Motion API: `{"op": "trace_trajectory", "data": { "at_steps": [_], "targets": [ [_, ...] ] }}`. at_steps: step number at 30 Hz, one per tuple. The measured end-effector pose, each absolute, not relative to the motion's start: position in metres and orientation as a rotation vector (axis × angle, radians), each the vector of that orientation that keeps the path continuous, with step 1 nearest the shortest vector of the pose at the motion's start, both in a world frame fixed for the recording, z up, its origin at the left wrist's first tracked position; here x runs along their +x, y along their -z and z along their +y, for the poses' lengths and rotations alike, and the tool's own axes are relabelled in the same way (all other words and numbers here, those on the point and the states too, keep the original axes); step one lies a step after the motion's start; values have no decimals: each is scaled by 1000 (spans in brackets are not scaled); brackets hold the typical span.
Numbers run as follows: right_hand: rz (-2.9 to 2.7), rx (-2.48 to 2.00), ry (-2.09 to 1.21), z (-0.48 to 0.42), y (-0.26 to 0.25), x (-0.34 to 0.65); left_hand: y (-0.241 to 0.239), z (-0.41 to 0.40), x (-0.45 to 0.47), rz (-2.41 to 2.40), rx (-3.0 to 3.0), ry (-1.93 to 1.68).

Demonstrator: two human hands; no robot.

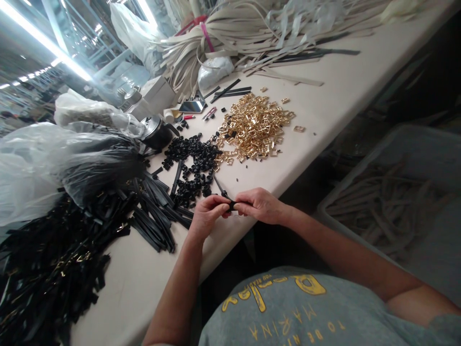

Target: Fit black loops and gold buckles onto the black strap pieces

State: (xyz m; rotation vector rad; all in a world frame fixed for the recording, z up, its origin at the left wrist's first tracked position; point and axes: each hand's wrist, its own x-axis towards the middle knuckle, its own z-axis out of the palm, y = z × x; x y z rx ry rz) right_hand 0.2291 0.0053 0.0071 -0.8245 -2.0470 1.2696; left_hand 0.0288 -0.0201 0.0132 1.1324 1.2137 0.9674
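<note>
My left hand [209, 211] and my right hand [258, 205] meet at the near edge of the table, thumbs and fingertips pinched together. Between them they grip a short black strap [232, 205], mostly covered by the fingers. A thin dark end sticks up and away from the pinch, and I cannot make out whether it belongs to the strap. Just beyond the hands spreads a pile of small black loops [194, 156]. Gold-coloured metal buckles [257, 127] are heaped to its right. Loose black straps [154, 226] lie left of my left hand.
A large heap of black straps with gold fittings [57, 259] covers the table's left end, beside plastic bags [32, 158]. A dark pot with a lid [156, 132], a phone [192, 106] and bundled beige strips [230, 31] lie farther back. A bin of strips [382, 206] stands right.
</note>
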Motion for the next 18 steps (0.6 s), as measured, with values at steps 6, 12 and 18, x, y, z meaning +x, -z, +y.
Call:
{"op": "trace_trajectory", "data": {
  "at_steps": [6, 12, 18],
  "targets": [
    [-1749, -959, -1306, 2, 1, 218, -8, -19, 35, 1261, 1113, -1070],
    [-1836, -877, -1077, 1, 10, 213, -2, -16, 33, 1231, 988, -1187],
    [-1877, -836, -908, 3, 12, 214, -5, -17, 35, 1195, 908, -1157]
  ]
}}
